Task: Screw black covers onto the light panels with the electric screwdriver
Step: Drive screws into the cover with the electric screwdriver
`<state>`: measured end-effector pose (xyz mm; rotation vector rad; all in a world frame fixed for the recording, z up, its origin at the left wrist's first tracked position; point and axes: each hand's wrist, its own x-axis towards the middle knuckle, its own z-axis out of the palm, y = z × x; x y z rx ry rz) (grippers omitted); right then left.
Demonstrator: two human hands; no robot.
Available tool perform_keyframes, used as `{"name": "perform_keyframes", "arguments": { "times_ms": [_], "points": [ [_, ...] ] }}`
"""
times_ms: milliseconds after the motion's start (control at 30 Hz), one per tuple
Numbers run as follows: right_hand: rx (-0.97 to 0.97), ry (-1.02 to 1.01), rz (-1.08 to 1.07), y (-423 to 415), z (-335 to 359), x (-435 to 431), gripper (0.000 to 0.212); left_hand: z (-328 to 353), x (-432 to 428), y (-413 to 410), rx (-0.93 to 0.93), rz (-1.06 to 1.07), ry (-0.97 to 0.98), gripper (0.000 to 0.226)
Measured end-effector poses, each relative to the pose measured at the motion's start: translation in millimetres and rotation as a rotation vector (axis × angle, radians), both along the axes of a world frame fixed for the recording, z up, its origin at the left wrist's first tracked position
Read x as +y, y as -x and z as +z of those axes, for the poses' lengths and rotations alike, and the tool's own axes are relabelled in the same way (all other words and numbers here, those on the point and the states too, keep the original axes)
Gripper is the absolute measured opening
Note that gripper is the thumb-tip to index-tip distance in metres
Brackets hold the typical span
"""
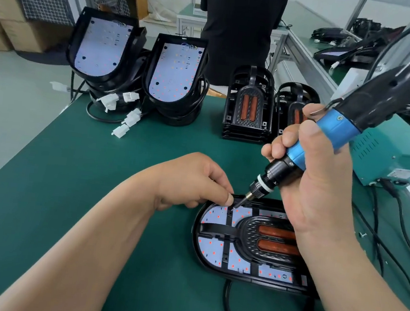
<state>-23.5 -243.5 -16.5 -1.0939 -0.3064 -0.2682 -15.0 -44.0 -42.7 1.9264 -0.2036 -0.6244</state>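
Observation:
A light panel [213, 252] lies flat on the green mat in front of me, with a black cover [251, 233] with two orange bars laid on it. My right hand [317, 188] grips the blue and black electric screwdriver [309, 152], tilted, its bit tip on the cover's upper left corner. My left hand [193, 182] pinches something small at the bit tip, probably a screw; it is too small to tell.
Two stacks of light panels [174, 75] with white connectors stand at the back left. Two stacks of black covers [249, 104] sit at the back middle. A teal power box [388, 155] and cables lie right. A person in black stands behind the table.

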Motion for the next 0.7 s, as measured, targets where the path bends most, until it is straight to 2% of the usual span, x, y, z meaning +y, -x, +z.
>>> {"name": "perform_keyframes", "arguments": {
  "times_ms": [300, 433, 567, 700],
  "points": [
    [-0.058, 0.041, 0.01, 1.3, -0.7, 2.0, 0.034, -2.7, -0.1, -1.7, 0.011, 0.006, 0.008, 0.006],
    [-0.101, 0.092, 0.019, 3.2, -2.6, 2.8, 0.03, -3.5, -0.3, -1.8, 0.004, 0.009, 0.007, 0.006],
    [-0.161, 0.142, 0.06, 6.2, -1.8, 4.4, 0.038, -3.4, 0.3, -2.5, -0.003, -0.003, 0.003, 0.009],
    [-0.186, 0.171, 0.129, 7.4, -1.2, 4.0, 0.032, -4.3, 0.4, -3.1, -0.006, -0.014, 0.01, 0.016]
  ]
}}
